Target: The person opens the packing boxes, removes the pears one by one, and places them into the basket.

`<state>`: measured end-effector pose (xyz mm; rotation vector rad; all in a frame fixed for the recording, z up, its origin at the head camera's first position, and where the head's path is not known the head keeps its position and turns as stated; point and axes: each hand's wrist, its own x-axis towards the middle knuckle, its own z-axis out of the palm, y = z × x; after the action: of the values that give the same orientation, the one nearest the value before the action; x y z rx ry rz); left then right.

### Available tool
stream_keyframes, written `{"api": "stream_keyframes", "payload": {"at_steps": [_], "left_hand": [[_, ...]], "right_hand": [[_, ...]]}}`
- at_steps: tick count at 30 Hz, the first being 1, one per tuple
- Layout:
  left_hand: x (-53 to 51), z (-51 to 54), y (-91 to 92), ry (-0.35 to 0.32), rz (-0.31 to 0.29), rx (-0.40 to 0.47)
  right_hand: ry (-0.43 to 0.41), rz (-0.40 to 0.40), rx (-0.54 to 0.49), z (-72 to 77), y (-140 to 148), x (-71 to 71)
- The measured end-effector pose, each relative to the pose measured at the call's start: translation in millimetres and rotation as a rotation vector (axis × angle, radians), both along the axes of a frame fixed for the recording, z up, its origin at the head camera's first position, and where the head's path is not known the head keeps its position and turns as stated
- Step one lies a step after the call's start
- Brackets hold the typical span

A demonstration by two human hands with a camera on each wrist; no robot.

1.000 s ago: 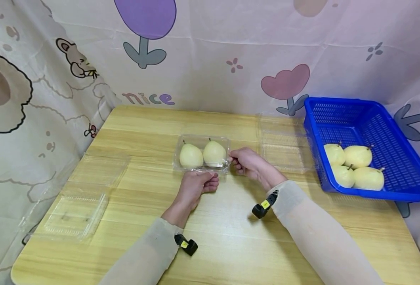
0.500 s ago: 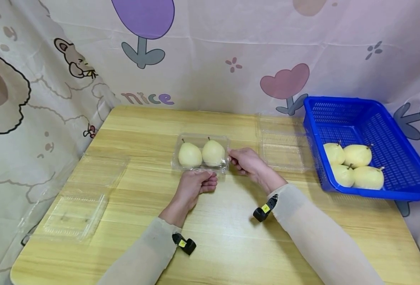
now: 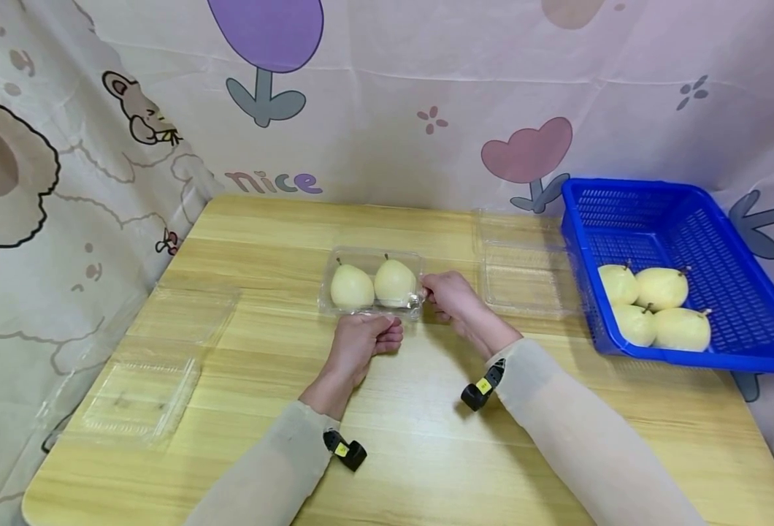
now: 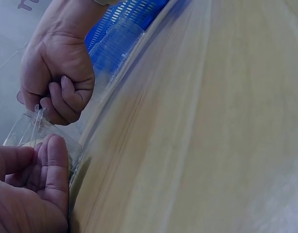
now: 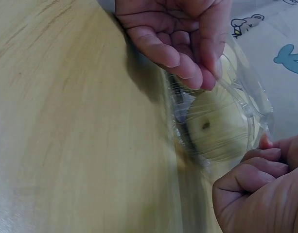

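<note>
Two pale yellow pears [image 3: 352,287] lie side by side in a clear plastic clamshell box [image 3: 367,253] at the middle of the table, stems toward the wall. Its lid appears to be down over them. My left hand [image 3: 361,347] pinches the front rim between thumb and fingers. At the right front corner, my right hand [image 3: 454,298] pinches the edge, its other fingers curled in. Through the ribbed side in the right wrist view, one pear [image 5: 217,128] shows its dark base. Whether the rim is fully pressed together is unclear.
A blue basket [image 3: 584,292] holding several pears [image 3: 660,288] stands at the right. Between it and the hands lies an opened clear box [image 3: 525,277]. Another opened clear box [image 3: 140,394] lies near the left edge of the wooden table [image 3: 453,460]. A patterned cloth hangs behind.
Both hands keep their hold on the box's rim. The right wrist has turned and shifted slightly; the box and pears stay in place.
</note>
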<state>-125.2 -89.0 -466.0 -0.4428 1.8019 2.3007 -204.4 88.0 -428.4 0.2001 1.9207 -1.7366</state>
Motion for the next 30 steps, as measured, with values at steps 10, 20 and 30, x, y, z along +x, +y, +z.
{"api": "stream_keyframes", "payload": {"at_steps": [10,20,30], "left_hand": [[-0.2,3.3,-6.4,-0.031,-0.043,-0.008],[-0.6,2.7,-2.6,-0.017,-0.027,-0.023],[-1.4,1.8,-8.2,-0.033,-0.035,-0.008]], "right_hand": [[-0.036,0.041,-0.059,-1.7,10,-2.2],[-0.067,0.031,-0.117,-0.6,8,-4.7],[-0.063,0.084,-0.14,-1.6,13,-2.5]]}}
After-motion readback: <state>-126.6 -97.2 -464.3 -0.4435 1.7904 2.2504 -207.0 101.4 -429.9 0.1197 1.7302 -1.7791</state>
